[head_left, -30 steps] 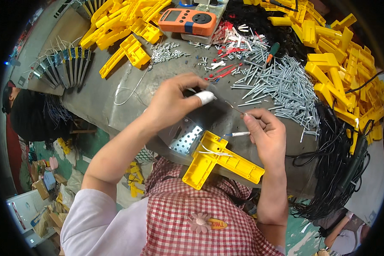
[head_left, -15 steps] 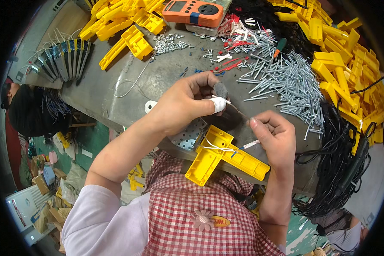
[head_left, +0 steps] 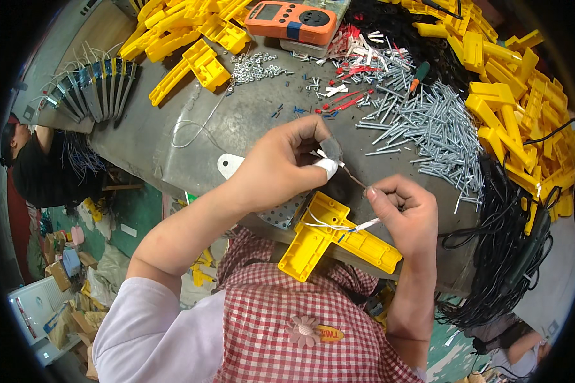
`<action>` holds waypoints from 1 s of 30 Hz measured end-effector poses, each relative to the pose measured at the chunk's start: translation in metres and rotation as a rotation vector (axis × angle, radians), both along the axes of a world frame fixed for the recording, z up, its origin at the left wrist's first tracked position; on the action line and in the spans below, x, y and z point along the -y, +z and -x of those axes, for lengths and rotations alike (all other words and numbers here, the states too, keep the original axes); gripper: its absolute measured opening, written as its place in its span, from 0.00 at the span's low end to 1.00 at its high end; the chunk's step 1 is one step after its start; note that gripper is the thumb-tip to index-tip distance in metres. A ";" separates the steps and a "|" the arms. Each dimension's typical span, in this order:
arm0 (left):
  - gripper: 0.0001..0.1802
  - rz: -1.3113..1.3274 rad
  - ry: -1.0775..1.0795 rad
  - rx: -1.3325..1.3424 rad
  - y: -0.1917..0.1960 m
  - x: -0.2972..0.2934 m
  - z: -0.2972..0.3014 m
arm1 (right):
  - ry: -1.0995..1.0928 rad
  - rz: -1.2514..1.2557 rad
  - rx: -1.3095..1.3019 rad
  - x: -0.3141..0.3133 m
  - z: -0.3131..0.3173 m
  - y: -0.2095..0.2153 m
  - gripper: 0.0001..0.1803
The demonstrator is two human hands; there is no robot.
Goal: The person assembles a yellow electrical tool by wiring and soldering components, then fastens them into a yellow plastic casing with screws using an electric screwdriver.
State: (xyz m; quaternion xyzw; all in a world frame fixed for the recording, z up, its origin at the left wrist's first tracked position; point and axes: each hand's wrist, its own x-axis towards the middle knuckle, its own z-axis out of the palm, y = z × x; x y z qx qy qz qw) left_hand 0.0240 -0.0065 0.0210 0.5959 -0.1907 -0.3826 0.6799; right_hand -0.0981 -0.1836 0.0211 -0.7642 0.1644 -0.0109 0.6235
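My left hand (head_left: 281,163) is closed in a pinch, with white tape round the thumb and a grey covering on a fingertip. Between these tips I hold the white end of a thin brownish wire (head_left: 355,178). Its other end runs into the closed fingers of my right hand (head_left: 406,207). A white sleeve (head_left: 368,224) sticks out beside the right thumb. Below both hands lies a yellow T-shaped plastic housing half (head_left: 306,246) at the table edge, open side up. White leads (head_left: 322,223) with a bit of blue cross it. A perforated metal plate (head_left: 280,216) lies partly under my left wrist.
Loose screws (head_left: 428,137) are heaped right of centre, near a green-handled screwdriver (head_left: 420,73). Yellow housings (head_left: 511,102) pile up at the right, above black cables (head_left: 485,223). An orange meter (head_left: 292,19) stands at the back. Another person (head_left: 51,166) sits at the far left.
My right hand has shifted slightly left and down, my left hand slightly down. More of the wire shows between them. The person at the left has an arm raised now.
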 end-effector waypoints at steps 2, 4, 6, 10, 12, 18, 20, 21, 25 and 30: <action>0.11 -0.107 -0.017 0.179 -0.002 0.002 0.004 | -0.036 -0.021 0.022 -0.001 0.001 0.003 0.05; 0.10 -0.169 -0.022 0.239 0.001 0.006 0.011 | -0.056 0.006 0.048 -0.005 -0.002 0.001 0.05; 0.08 -0.174 -0.083 0.432 0.004 0.009 0.016 | -0.062 0.058 0.058 -0.013 -0.008 0.002 0.06; 0.07 -0.175 -0.031 0.412 0.005 0.012 0.006 | -0.052 0.034 0.066 -0.011 -0.002 0.010 0.10; 0.11 -0.344 -0.276 0.417 0.021 0.019 0.009 | -0.076 -0.025 0.072 -0.010 -0.002 0.006 0.12; 0.11 -0.430 -0.249 1.047 0.034 -0.001 0.005 | 0.117 0.317 0.303 0.003 -0.012 -0.002 0.17; 0.12 -0.420 -0.174 1.132 0.030 -0.006 0.005 | 0.129 0.327 0.218 -0.015 -0.016 0.013 0.15; 0.12 -0.426 -0.186 1.148 0.031 -0.008 0.006 | 0.168 0.474 0.294 -0.020 -0.019 0.008 0.13; 0.15 -0.349 -0.152 1.089 0.027 -0.012 0.008 | 0.202 0.601 0.385 -0.019 -0.025 0.004 0.07; 0.14 -0.426 -0.129 1.361 0.024 -0.018 0.005 | 0.259 0.545 0.291 -0.021 -0.027 0.009 0.07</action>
